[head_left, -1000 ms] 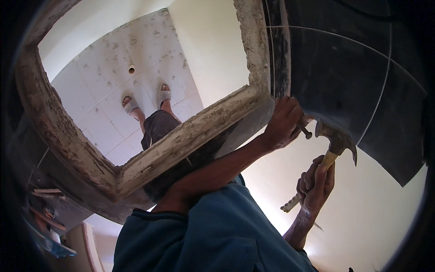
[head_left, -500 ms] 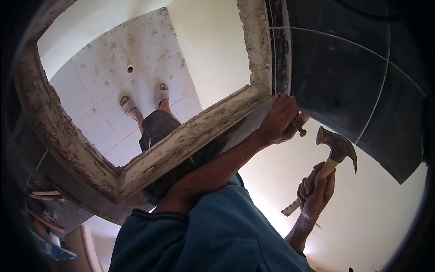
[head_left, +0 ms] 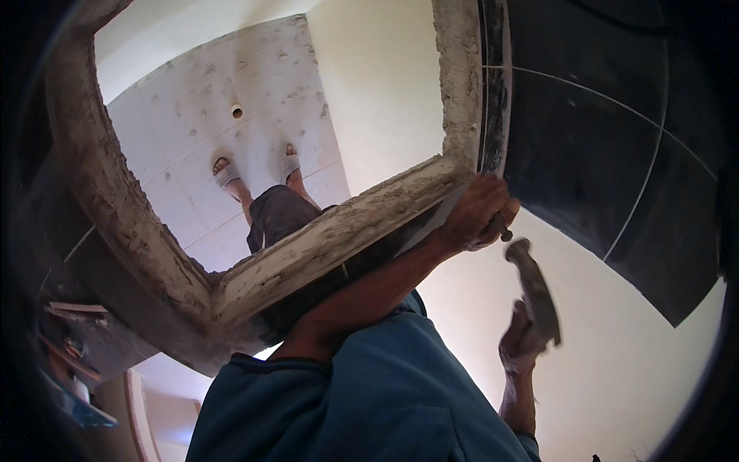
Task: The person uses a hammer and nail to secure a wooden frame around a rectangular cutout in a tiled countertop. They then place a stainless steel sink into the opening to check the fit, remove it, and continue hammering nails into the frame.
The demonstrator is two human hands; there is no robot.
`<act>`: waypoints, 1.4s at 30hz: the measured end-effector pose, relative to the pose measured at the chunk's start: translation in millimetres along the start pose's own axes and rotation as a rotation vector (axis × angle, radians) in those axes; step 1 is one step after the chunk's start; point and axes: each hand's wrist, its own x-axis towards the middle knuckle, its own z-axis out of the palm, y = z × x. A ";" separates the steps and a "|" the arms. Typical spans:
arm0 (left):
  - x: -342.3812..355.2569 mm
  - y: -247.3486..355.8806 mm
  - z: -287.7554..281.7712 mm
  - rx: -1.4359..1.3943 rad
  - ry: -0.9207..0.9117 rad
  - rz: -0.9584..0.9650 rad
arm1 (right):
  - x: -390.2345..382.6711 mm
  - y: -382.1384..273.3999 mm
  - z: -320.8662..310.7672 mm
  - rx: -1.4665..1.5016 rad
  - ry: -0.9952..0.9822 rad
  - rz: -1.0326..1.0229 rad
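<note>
My left hand [head_left: 479,212] is closed around a metal chisel, at the near right corner of a rough-edged rectangular opening in a dark slab. Only the chisel's round butt end [head_left: 506,233] sticks out from the fist; its tip is hidden by the fingers and the slab. In my right hand [head_left: 520,339] is a claw hammer [head_left: 533,285], blurred by motion. The hammer's striking face is close to the butt of the chisel, with a small gap showing. Cement-coloured mortar [head_left: 331,240] covers the opening's near edge.
Black tiles [head_left: 585,154] with pale joints lie to the right. Through the opening, a pale dusty tiled floor [head_left: 185,169] shows a round pipe hole [head_left: 237,112] and feet in grey sandals [head_left: 228,172]. Assorted items [head_left: 73,346] lie at the left on the dark slab.
The hammer has swung from right of the chisel toward its butt end, and my right hand has turned and dropped lower. My left hand keeps its grip; the whole view has shifted slightly.
</note>
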 end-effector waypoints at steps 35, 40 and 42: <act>-1.0 4.2 11.8 0.116 -0.112 0.048 | -34.0 46.2 23.9 0.380 0.146 0.417; 7.6 8.5 25.1 0.284 -0.145 0.047 | -20.9 27.3 4.9 0.663 0.385 0.644; 17.1 16.8 40.9 0.443 -0.170 0.004 | -6.6 29.4 -7.1 0.603 0.486 0.650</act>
